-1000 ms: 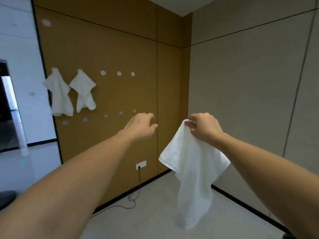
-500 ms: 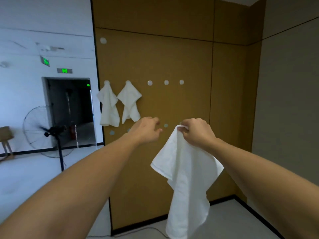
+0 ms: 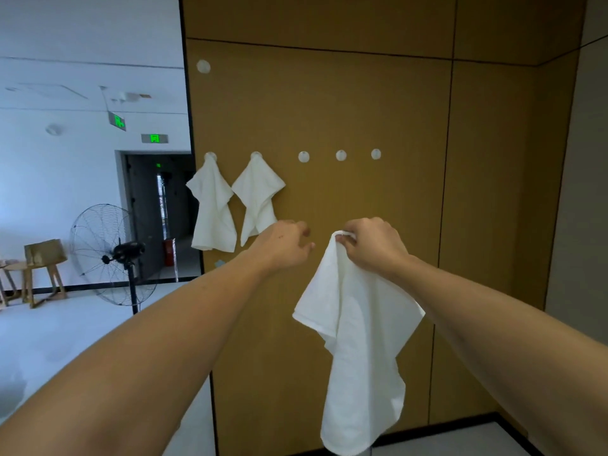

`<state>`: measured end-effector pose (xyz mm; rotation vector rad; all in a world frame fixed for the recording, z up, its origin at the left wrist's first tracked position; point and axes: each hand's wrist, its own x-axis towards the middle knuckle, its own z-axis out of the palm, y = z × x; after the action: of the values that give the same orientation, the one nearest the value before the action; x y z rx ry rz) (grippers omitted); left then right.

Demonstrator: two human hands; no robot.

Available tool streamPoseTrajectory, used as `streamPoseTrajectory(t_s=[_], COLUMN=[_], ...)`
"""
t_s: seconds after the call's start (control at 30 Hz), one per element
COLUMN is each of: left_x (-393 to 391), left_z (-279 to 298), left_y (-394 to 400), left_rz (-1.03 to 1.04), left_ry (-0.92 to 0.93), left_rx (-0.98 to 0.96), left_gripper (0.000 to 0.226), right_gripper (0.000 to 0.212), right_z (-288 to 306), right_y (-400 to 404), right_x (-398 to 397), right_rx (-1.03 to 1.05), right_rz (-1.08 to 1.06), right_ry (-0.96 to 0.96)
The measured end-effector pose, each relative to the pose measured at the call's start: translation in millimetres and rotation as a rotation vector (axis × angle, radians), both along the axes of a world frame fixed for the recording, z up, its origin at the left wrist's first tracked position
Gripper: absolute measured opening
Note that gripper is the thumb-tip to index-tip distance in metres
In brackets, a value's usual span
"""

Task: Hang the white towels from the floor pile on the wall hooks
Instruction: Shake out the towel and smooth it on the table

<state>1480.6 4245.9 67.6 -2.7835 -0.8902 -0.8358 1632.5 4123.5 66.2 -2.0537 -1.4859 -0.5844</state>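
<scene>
While the right hand pinches a limp white cloth towel by its corner, the empty, loosely curled left hand hovers beside it; the nearest free round white wall hook sits above, up-left.

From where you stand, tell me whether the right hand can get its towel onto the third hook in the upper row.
Probably yes: the right hand gripping the towel is below the bare third hook, with nothing between them.
</scene>
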Motion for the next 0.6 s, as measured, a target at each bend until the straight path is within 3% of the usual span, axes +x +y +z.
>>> streamPoseTrajectory(t_s=[0.6], left_x=[153], left_z=[51], left_y=[248], left_rz=[-0.112], left_ry=[-0.078], left_rx=[0.113], left_gripper=[0.032], right_gripper=[0.028], right_z=[37], right_y=[250], right_x=[142], right_rx=[0.092], right_rz=[-0.021], right_ry=[0.056])
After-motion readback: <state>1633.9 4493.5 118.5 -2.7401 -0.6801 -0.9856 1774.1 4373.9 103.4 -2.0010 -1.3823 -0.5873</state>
